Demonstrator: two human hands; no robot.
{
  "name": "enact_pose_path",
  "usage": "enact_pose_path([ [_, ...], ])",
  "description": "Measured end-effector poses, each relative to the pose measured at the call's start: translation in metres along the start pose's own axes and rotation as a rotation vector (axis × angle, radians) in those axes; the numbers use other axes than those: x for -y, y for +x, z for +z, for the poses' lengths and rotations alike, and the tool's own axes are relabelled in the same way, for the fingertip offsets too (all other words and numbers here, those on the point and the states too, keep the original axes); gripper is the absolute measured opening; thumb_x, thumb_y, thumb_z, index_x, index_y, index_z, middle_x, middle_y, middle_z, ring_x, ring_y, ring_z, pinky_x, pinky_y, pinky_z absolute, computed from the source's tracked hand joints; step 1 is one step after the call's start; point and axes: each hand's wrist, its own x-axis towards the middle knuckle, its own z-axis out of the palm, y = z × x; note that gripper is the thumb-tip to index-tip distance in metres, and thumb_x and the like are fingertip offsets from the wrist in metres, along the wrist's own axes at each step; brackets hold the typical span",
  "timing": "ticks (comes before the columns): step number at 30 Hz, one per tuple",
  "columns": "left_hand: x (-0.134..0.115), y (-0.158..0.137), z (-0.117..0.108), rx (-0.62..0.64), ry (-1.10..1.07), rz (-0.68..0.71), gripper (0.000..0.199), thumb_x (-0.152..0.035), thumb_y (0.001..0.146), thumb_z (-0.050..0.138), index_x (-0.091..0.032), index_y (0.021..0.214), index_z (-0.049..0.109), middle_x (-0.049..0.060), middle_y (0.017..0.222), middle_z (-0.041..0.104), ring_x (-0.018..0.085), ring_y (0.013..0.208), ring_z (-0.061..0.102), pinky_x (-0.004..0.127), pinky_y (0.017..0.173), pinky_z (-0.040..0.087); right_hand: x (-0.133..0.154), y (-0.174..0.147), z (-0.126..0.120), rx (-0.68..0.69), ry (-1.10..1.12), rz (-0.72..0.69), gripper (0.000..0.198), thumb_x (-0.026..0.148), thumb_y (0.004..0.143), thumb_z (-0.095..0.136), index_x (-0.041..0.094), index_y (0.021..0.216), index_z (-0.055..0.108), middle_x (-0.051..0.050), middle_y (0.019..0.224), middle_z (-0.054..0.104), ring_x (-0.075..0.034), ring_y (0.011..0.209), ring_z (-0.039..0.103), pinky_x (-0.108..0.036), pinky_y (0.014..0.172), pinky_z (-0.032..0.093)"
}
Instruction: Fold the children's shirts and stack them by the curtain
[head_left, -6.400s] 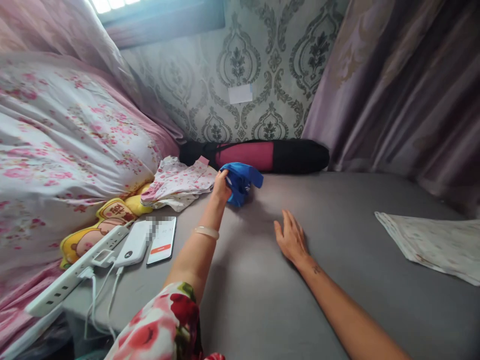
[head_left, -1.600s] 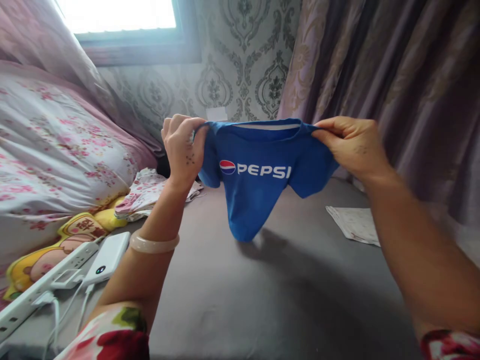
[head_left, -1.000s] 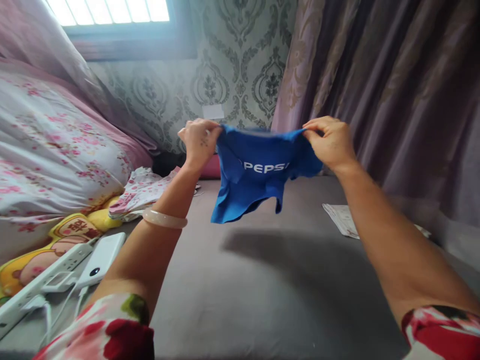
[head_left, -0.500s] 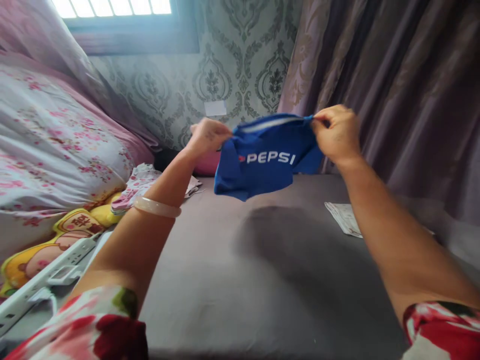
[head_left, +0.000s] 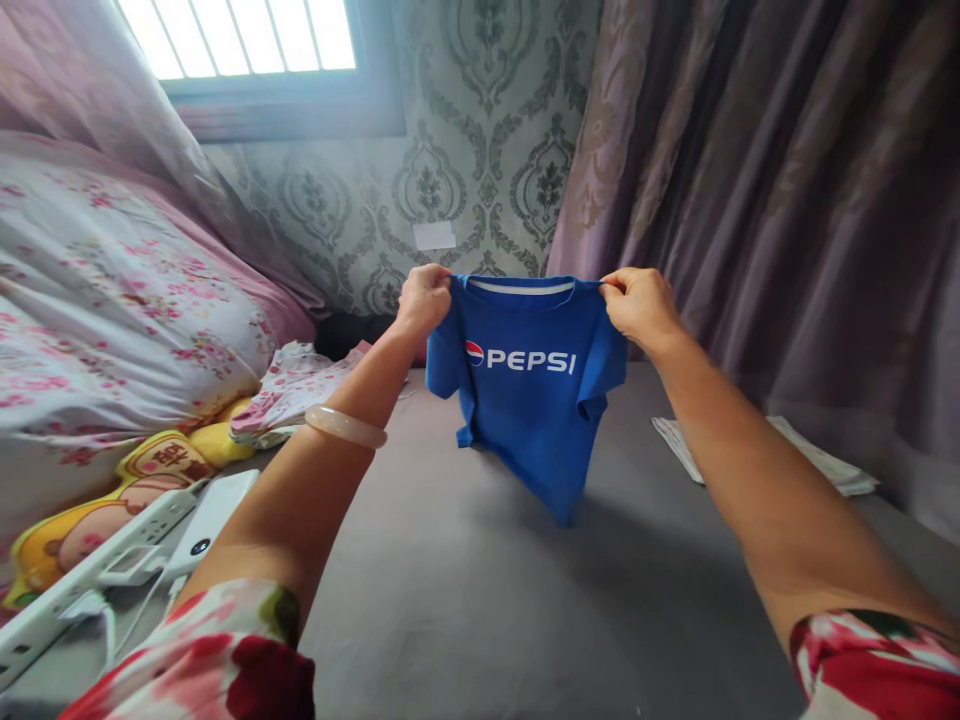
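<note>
A small blue T-shirt (head_left: 525, 410) with a PEPSI print hangs stretched between my two hands, front side toward me. My left hand (head_left: 426, 300) pinches its left shoulder as I see it, and my right hand (head_left: 639, 305) pinches the opposite shoulder. The white-lined collar lies between them, and the hem dangles just above the grey bed sheet (head_left: 450, 600); whether its lowest corner touches the sheet I cannot tell. Both arms are stretched forward, and a pale bangle (head_left: 345, 427) circles my left wrist.
Folded white cloth (head_left: 821, 458) lies on the right, partly behind my forearm. To the left are patterned clothes (head_left: 296, 385), a yellow cartoon cushion (head_left: 75, 525), a power strip (head_left: 97, 570) and a white power bank (head_left: 214, 520). A purple curtain (head_left: 750, 200) hangs at the right.
The T-shirt has gone from bunched and swung up to hanging down at length, its print now level. Both hands sit lower in the picture, and the view has tilted up slightly.
</note>
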Motion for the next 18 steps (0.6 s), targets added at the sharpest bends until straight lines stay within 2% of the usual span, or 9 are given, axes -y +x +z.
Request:
enact_pose_path([
  [3, -0.007, -0.006, 0.008, -0.095, -0.065, -0.068, 0.021, -0.018, 0.084, 0.043, -0.020, 0.094, 0.062, 0.004, 0.086, 0.064, 0.021, 0.092, 0.060, 0.040, 0.086, 0.047, 0.002, -0.002, 0.008, -0.049, -0.009, -0.021, 0.016, 0.028, 0.086, 0.051, 0.022, 0.085, 0.066, -0.010, 0.082, 0.067, -0.028, 0.090, 0.063, -0.045, 0.085, 0.049],
  [7, -0.021, -0.020, 0.006, -0.207, -0.030, -0.019, 0.021, -0.022, 0.090, 0.042, -0.021, 0.100, 0.060, 0.008, 0.097, 0.062, 0.024, 0.102, 0.057, 0.044, 0.094, 0.042, 0.015, -0.014, 0.007, -0.142, -0.032, -0.066, 0.024, 0.020, 0.089, 0.040, 0.020, 0.101, 0.061, -0.013, 0.096, 0.064, -0.028, 0.100, 0.059, -0.047, 0.089, 0.047],
  [10, -0.033, -0.033, -0.003, -0.275, 0.057, 0.045, 0.022, -0.026, 0.094, 0.040, -0.021, 0.106, 0.057, 0.010, 0.108, 0.058, 0.027, 0.115, 0.051, 0.045, 0.101, 0.036, 0.026, -0.028, -0.003, -0.171, -0.065, -0.125, 0.030, 0.018, 0.090, 0.035, 0.019, 0.112, 0.056, -0.015, 0.108, 0.059, -0.030, 0.106, 0.057, -0.049, 0.088, 0.047],
  [13, -0.042, -0.047, -0.015, -0.285, 0.141, 0.088, 0.022, -0.029, 0.095, 0.041, -0.022, 0.110, 0.056, 0.011, 0.117, 0.054, 0.029, 0.122, 0.044, 0.046, 0.103, 0.031, 0.031, -0.041, -0.016, -0.177, -0.092, -0.159, 0.031, 0.022, 0.094, 0.032, 0.022, 0.116, 0.054, -0.015, 0.113, 0.056, -0.031, 0.106, 0.057, -0.047, 0.082, 0.048],
  [18, -0.056, -0.072, -0.041, -0.322, 0.317, 0.160, 0.028, -0.027, 0.098, 0.033, -0.021, 0.112, 0.057, 0.012, 0.118, 0.054, 0.029, 0.116, 0.045, 0.046, 0.099, 0.030, 0.036, -0.060, -0.043, -0.109, -0.072, -0.184, 0.029, 0.037, 0.098, 0.032, 0.024, 0.112, 0.054, -0.012, 0.115, 0.058, -0.028, 0.106, 0.057, -0.037, 0.075, 0.049],
])
